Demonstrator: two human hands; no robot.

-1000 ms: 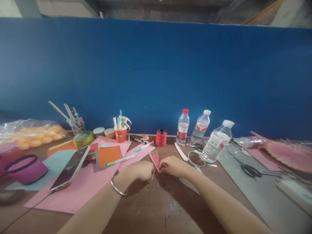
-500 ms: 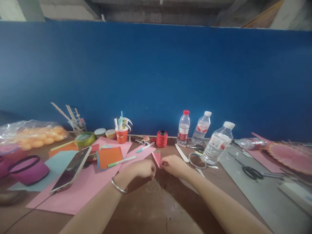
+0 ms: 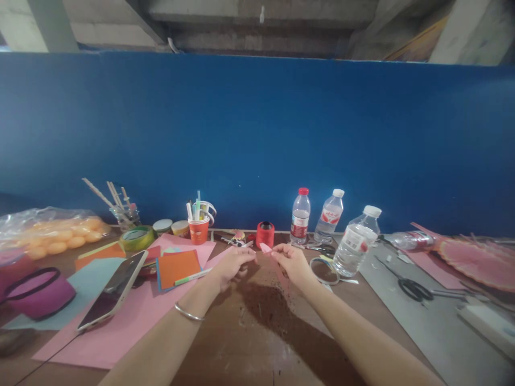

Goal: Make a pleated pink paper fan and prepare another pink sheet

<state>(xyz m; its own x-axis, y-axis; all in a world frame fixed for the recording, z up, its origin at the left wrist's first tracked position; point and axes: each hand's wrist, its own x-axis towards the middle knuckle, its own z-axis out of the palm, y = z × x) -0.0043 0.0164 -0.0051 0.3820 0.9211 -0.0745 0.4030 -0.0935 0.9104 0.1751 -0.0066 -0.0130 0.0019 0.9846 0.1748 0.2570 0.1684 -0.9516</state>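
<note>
My right hand (image 3: 290,259) pinches a small pleated pink paper fan (image 3: 265,247) and holds it up above the brown table (image 3: 261,343). A little to its left is my left hand (image 3: 234,262), fingers curled together, with a silver bangle (image 3: 187,313) on the wrist. Whether the left fingertips touch the fan I cannot tell. A red spool of thread (image 3: 265,234) stands just behind the fan.
Pink paper sheets (image 3: 132,316), orange card (image 3: 177,266), a phone (image 3: 113,289) and a purple tape ring (image 3: 38,292) lie left. A cup of pens (image 3: 199,228) and three water bottles (image 3: 300,215) stand at the back. Scissors (image 3: 410,287) and a big pink fan (image 3: 475,262) lie right.
Both hands have risen off the table and moved away from me, toward the red spool. The fan, spread and upright before, is now folded up and tipped flatter.
</note>
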